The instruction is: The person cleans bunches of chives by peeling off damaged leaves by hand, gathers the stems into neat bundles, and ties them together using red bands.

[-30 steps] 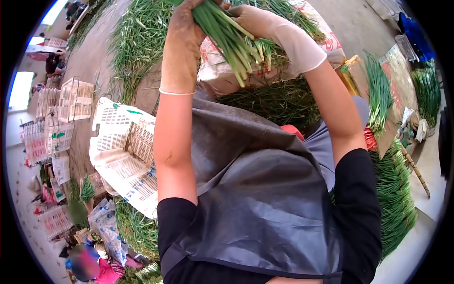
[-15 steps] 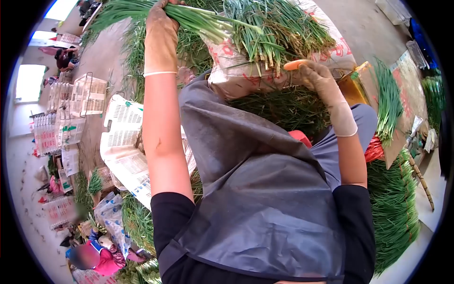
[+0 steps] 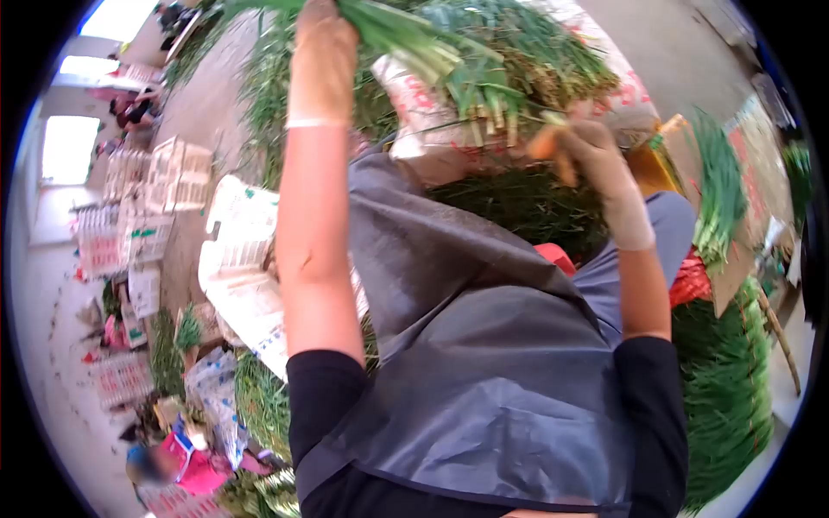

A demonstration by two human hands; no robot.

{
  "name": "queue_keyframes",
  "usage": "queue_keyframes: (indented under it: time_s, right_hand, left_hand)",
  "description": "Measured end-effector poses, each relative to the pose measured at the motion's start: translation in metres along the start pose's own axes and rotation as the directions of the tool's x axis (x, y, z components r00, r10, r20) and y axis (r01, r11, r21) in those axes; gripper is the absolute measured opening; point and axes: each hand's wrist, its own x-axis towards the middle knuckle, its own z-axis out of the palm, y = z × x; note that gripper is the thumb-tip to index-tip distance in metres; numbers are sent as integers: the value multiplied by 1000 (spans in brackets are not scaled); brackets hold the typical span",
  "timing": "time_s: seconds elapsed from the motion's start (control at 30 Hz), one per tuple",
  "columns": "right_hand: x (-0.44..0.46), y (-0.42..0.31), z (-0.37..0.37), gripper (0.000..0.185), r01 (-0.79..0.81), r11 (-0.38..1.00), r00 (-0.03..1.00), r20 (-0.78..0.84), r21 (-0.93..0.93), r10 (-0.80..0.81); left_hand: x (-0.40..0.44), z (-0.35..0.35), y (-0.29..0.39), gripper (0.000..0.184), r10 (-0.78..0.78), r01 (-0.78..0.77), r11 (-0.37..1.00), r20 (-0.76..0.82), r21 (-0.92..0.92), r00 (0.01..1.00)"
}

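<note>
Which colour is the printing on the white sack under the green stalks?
Red printing, clearest in the head view.

From my end I make out a plain black top point(image 3: 654, 401) with short sleeves that leave the forearms bare. Over it I see a dark grey apron point(image 3: 509, 371), slightly glossy and creased across the chest, duller over the lap, edged by a dark band. The trousers point(image 3: 663, 226) look grey-blue. The left glove point(image 3: 324, 69) is tan with a pale rim; the right glove point(image 3: 604, 168), blurred to me, fades from brown to cream.
</note>
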Motion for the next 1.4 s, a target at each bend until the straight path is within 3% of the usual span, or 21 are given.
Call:
queue_keyframes:
  time_s: [0.07,0.1,0.13,0.17,0.2,0.23,0.3,0.37,0.47,0.57,0.63,0.67,0.7,0.77,0.83,0.9,1.03,1.1,1.23,1.3,1.4]
  right_hand:
    - [-9,29,-15,31,-299,952,941,185,67,283]
    - [-10,46,-13,40,-118,869,973,121,-481,199]
    - [-10,64,-11,54,-3,465,992,55,-886,112]
    - [-10,38,-8,60,-179,33,956,-166,-983,243]
    - [-4,25,-12,48,-27,394,993,-69,-919,-91]
    - [3,-2,-6,48,-38,393,991,-85,-919,-103]
    - [15,-73,22,29,140,952,971,-149,-271,-185]
    - [15,-113,30,28,191,976,982,-10,109,-191]
    - [42,-129,49,37,558,812,804,129,169,-580]
    - [39,-137,52,20,164,983,909,376,78,-182]
    - [42,-108,43,15,401,866,916,127,-299,-380]
    - [49,-80,35,17,402,881,885,-139,-250,-444]
    - [43,-76,22,20,299,950,907,-282,-87,-312]
    - [35,-73,5,50,259,950,857,-413,-176,-310]
    - [38,-70,9,60,286,883,837,-352,-373,-420]
    - [48,-52,17,89,328,813,879,-159,-482,-449]
    - [49,-36,40,69,104,887,992,-20,-450,-127]
    - [48,-35,41,46,-284,939,950,190,196,247]
    - [44,-33,42,34,-463,834,822,496,301,278]
    - [41,-35,55,39,-378,914,881,361,146,307]
    - [31,-29,59,36,-46,981,998,26,-187,51]
  left_hand:
    - [43,14,-22,12,-336,81,820,-363,-567,869]
    - [47,30,-19,19,187,19,948,-607,317,772]
    - [35,40,1,24,461,-54,713,-409,699,788]
    - [37,46,13,20,362,-53,488,-146,871,921]
    - [48,50,24,17,466,-131,281,-16,951,884]
    - [57,55,28,15,531,-190,54,133,980,837]
    - [69,65,38,14,483,-235,65,175,970,858]
    - [82,78,45,15,447,-267,86,202,960,871]
    - [85,91,40,17,506,-150,203,28,968,862]
    - [86,88,45,17,466,-144,297,-11,944,885]
    - [73,82,69,25,229,27,670,-242,742,943]
    - [74,70,53,37,96,-21,938,-204,345,974]
    - [76,59,36,51,-2,-11,991,-95,-135,996]
    - [21,44,66,16,-313,322,822,100,-469,945]
    - [-27,48,74,18,-335,300,560,119,-772,934]
    - [-63,50,69,18,-385,311,453,132,-835,914]
    - [-126,56,52,27,-323,282,191,211,-940,923]
    - [-147,54,41,41,-273,279,150,231,-949,934]
    - [-177,61,37,50,-22,233,-112,237,-966,971]
    - [-180,62,28,49,-50,195,-184,207,-964,977]
    - [-177,59,18,46,-65,201,-204,218,-958,974]
